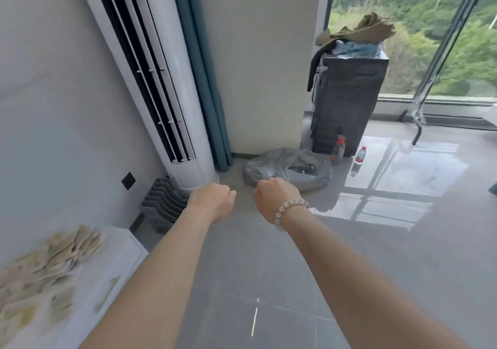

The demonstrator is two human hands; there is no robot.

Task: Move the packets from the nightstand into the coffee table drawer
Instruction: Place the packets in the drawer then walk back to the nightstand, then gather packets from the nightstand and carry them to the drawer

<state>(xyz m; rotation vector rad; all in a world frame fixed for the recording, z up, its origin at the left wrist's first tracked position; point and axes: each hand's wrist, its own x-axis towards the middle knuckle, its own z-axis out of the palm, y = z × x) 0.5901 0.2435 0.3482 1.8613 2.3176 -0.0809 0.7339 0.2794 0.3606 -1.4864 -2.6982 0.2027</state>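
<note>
Several pale green-and-cream packets [45, 265] lie spread over the top of a white nightstand [115, 257] at the lower left, blurred. My left hand [212, 200] and my right hand [274, 195] are both stretched out in front of me over the floor, each curled into a fist with nothing seen in it. A bead bracelet is on my right wrist. Both hands are to the right of the nightstand and apart from the packets. No coffee table is in view.
A tall white floor air conditioner [166, 79] and a blue curtain [204, 66] stand ahead. A grey plastic bag [287, 169] lies on the floor. A dark cabinet [347, 106] piled with clothes and two bottles [359, 155] stand near the window. Grey tiled floor spreads to the right.
</note>
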